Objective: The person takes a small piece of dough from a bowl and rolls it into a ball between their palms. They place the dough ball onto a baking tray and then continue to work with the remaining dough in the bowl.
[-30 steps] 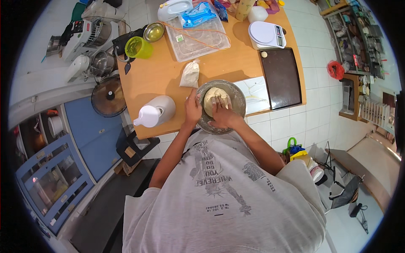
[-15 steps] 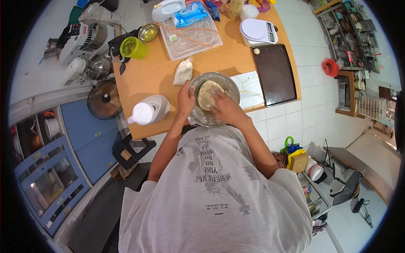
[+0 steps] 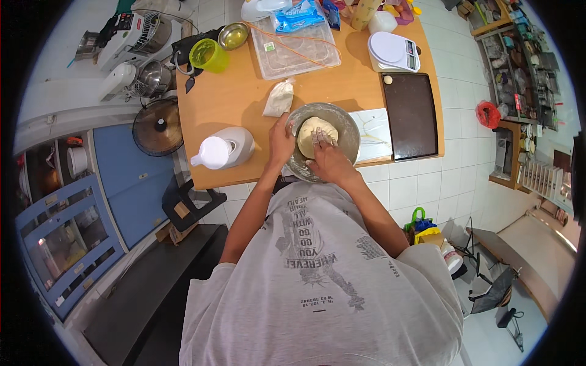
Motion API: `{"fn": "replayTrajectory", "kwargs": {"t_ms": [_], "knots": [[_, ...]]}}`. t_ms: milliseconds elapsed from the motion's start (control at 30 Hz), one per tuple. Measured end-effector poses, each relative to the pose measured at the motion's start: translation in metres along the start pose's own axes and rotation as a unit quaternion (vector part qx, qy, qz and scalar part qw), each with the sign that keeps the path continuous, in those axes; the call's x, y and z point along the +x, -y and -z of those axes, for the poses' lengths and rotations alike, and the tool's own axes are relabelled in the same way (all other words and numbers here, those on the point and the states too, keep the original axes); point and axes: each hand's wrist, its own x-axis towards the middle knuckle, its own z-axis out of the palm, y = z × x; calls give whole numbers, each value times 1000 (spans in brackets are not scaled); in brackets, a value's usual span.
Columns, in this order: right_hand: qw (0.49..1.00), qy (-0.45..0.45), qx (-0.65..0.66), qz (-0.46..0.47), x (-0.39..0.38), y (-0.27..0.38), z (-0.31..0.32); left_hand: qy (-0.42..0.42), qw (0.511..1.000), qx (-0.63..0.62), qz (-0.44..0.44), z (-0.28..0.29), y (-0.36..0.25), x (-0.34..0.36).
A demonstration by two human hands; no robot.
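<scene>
Since the earlier frame the right hand [image 3: 326,160] has slid onto the dough [image 3: 316,131], fingers spread and pressing it. Dough sits in the bowl [image 3: 349,125], directly ahead; left hand [image 3: 281,141] grips the rim.

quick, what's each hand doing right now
Left hand: grips the rim of the round grey metal bowl.
Right hand: fingers spread open, pressing the pale dough ball in the bowl.
</scene>
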Motion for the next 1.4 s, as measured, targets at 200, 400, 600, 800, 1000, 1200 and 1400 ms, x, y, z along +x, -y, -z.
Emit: {"fn": "replayTrajectory", "kwargs": {"t_ms": [200,400,600,800,1000,1200,1400], "knots": [[996,75,-47,-31,17,6,-3,6,1000,6,-4,-1,4,1],[988,121,-77,-57,30,19,-6,41,998,25,-37,0,20,3],[996,41,-62,-54,34,6,-17,33,998,-11,-46,-3,24,9],[969,45,237,-54,30,-41,66,22,995,-20,-92,-12,42,10],[987,-145,65,-3,43,-37,31,27,998,-1,-60,-10,20,9],[986,-162,-24,-41,52,-13,3,26,998,15,-55,-11,27,12],[993,-110,-26,-41,26,-7,20,-14,998,-18,-57,-11,18,8]]}}
